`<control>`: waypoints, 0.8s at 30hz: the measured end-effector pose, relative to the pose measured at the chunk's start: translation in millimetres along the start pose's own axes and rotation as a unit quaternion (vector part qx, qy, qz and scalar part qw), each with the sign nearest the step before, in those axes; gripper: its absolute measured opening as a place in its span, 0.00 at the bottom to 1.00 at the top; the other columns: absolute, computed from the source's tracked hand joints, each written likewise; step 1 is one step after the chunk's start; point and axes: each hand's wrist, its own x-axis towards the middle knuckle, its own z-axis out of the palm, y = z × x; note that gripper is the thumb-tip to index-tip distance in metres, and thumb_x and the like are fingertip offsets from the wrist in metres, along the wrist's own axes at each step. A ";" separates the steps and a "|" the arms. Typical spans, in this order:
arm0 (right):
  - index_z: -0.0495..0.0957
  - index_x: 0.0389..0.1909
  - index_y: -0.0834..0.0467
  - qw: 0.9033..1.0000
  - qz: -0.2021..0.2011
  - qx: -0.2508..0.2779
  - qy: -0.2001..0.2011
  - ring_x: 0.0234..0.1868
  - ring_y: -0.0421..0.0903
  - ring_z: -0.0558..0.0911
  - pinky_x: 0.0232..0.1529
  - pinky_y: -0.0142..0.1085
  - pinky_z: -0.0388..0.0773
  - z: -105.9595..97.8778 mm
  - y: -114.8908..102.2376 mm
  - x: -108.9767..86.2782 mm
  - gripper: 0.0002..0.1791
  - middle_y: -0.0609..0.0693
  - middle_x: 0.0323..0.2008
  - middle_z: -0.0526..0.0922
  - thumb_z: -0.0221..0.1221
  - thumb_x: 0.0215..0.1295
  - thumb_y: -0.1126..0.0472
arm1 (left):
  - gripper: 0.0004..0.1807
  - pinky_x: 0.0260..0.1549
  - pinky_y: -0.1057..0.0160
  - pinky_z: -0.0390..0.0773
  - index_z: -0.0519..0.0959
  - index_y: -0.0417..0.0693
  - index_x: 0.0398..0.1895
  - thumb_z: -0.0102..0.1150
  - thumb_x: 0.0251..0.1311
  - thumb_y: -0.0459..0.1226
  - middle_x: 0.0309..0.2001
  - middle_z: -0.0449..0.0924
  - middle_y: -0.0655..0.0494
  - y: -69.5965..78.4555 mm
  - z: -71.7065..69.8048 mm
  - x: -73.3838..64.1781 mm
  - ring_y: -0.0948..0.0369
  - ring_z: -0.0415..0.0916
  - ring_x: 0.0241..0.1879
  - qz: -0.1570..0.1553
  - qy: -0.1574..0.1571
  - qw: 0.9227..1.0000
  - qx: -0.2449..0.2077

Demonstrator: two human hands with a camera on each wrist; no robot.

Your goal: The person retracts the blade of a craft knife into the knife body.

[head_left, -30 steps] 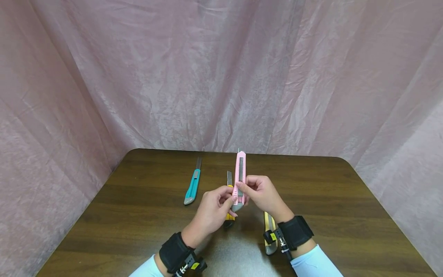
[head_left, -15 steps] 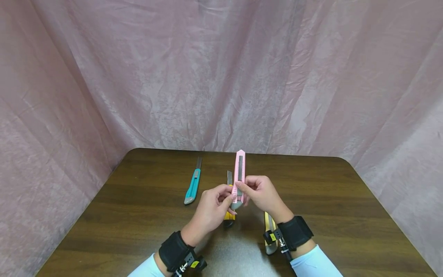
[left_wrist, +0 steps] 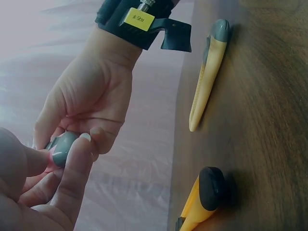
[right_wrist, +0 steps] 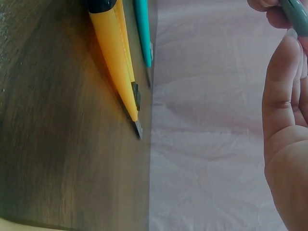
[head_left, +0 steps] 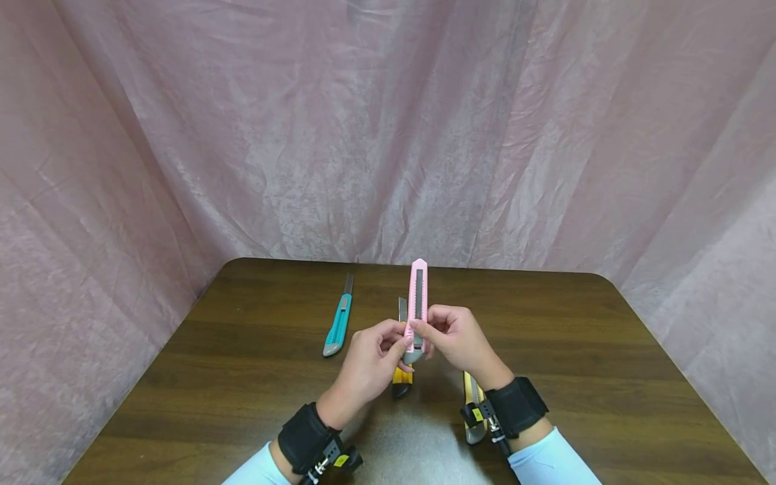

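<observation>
A pink box cutter (head_left: 417,289) with a grey end cap is held upright above the table, between both hands. My left hand (head_left: 366,367) pinches its lower end near the grey cap (left_wrist: 63,150). With thumb and fingers, my right hand (head_left: 463,340) grips the middle of the body, the thumb lying on the slotted face. No blade shows beyond the pink tip. Behind the hands, an orange-yellow box cutter (head_left: 402,375) lies on the table, partly hidden, its blade out. Most of the pink cutter is covered by fingers in the left wrist view.
A teal box cutter (head_left: 338,325) lies to the left with its blade extended. Under the right wrist rests a pale yellow box cutter (head_left: 474,387), partly hidden by the strap camera. The brown wooden table (head_left: 606,377) ends at a pink curtain (head_left: 388,135).
The thin blade tip seen at the top of the pink box cutter has gone inside the body. Both hands keep their grip; the cutter has shifted slightly left and up.
</observation>
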 end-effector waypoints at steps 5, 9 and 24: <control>0.78 0.30 0.63 1.000 0.000 0.007 -0.010 0.13 0.58 0.74 0.12 0.38 0.78 0.6 1.2 -0.2 0.04 0.59 0.17 0.76 0.57 0.65 0.71 | 0.09 0.23 0.63 0.83 0.77 0.50 0.44 0.59 0.62 0.33 0.29 0.79 0.56 0.0 -0.4 -0.9 0.59 0.79 0.21 -0.002 0.000 1.000 0.000; 0.77 0.31 0.65 1.000 0.000 0.008 -0.013 0.13 0.58 0.73 0.12 0.37 0.78 0.7 1.0 0.2 0.04 0.58 0.17 0.76 0.57 0.65 0.71 | 0.08 0.22 0.63 0.83 0.77 0.50 0.44 0.58 0.63 0.33 0.28 0.79 0.55 0.3 -0.9 -1.1 0.59 0.79 0.21 -0.002 0.002 1.000 -0.001; 0.77 0.31 0.66 1.000 0.010 0.007 -0.013 0.13 0.58 0.73 0.12 0.37 0.78 0.7 -0.1 -0.5 0.03 0.59 0.17 0.75 0.57 0.65 0.70 | 0.08 0.21 0.62 0.83 0.77 0.50 0.44 0.58 0.63 0.34 0.28 0.78 0.56 -0.2 1.1 -2.2 0.58 0.78 0.20 -0.001 0.004 1.000 -0.005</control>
